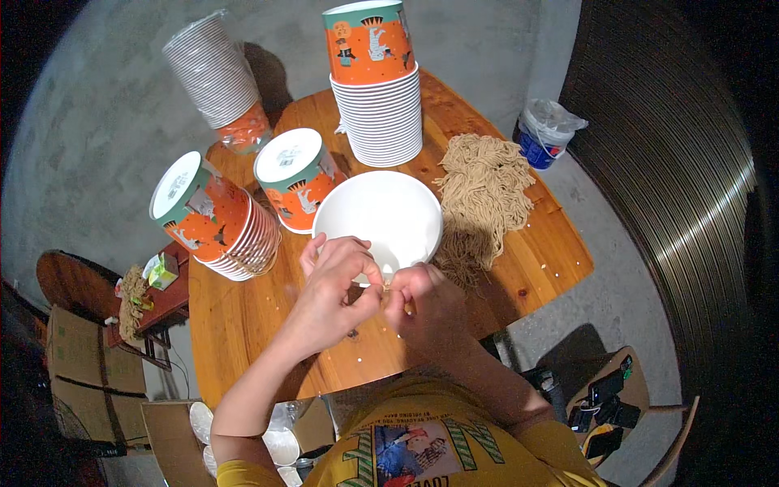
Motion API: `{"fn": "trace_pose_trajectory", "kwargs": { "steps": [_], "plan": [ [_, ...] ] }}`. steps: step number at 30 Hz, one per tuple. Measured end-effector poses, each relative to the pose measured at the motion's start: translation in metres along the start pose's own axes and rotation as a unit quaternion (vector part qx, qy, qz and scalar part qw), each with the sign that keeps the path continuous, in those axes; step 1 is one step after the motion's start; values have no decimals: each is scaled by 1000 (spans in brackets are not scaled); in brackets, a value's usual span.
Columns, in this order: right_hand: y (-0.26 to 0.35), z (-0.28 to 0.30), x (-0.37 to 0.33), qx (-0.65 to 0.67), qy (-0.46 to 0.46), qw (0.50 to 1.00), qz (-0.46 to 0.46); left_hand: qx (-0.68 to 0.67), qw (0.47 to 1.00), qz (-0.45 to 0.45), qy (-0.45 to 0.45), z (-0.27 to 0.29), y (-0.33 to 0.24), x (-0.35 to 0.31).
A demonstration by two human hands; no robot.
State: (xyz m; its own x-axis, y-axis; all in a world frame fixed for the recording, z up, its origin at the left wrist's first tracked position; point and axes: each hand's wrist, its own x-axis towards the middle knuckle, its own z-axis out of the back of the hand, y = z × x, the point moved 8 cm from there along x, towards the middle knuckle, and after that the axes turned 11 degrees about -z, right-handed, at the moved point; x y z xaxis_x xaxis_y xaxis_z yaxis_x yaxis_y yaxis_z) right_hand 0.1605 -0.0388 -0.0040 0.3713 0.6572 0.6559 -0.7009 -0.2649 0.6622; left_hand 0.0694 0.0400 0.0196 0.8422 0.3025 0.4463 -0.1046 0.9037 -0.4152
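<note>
In front of a large white bowl (377, 207), my left hand (334, 280) and my right hand (428, 302) meet, fingertips almost touching. Each pinches with thumb and forefinger at a tiny tan bit, too small to make out. The bowl's near rim lies just behind the fingers, partly covered by the left hand. To the right of the bowl sits a loose heap of tan cords (484, 191); its near part is in shadow, close to my right hand.
Orange-and-green paper buckets stand upside down: a tall stack (376, 105), a single bucket (299, 183) and a shorter stack (215, 219). A plastic-wrapped stack (213, 77) leans behind. White crumbs dot the wooden table (243, 333). A lined blue pail (545, 134) stands right; a chair (621, 398) holds dark devices.
</note>
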Motion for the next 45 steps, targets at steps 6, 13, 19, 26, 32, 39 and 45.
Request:
{"fn": "trace_pose_trajectory", "kwargs": {
  "steps": [6, 13, 19, 26, 32, 39, 45],
  "plan": [
    [5, -1, -2, -50, 4, 998, 36, -10, 1000, 11, -5, 0, -1, 1],
    [-7, -1, -2, 27, 39, 998, -45, -12, 1000, 7, -10, 0, 0, 0],
    [-4, -1, -2, 3, 27, 999, -32, -19, 1000, 8, -9, -2, 2, -1],
    [-1, 0, -1, -20, 7, 1000, 0, -16, 1000, 4, -15, -1, 0, 0],
    [-4, 0, 0, 7, 16, 1000, -26, 49, 998, -39, -31, 2, -7, 1],
    [-1, 2, 0, 21, 5, 1000, -5, 74, 995, -55, -41, 3, -10, 3],
    [-6, 2, -2, 52, 27, 997, -44, 36, 998, -36, -40, 2, -4, 2]
  ]
}}
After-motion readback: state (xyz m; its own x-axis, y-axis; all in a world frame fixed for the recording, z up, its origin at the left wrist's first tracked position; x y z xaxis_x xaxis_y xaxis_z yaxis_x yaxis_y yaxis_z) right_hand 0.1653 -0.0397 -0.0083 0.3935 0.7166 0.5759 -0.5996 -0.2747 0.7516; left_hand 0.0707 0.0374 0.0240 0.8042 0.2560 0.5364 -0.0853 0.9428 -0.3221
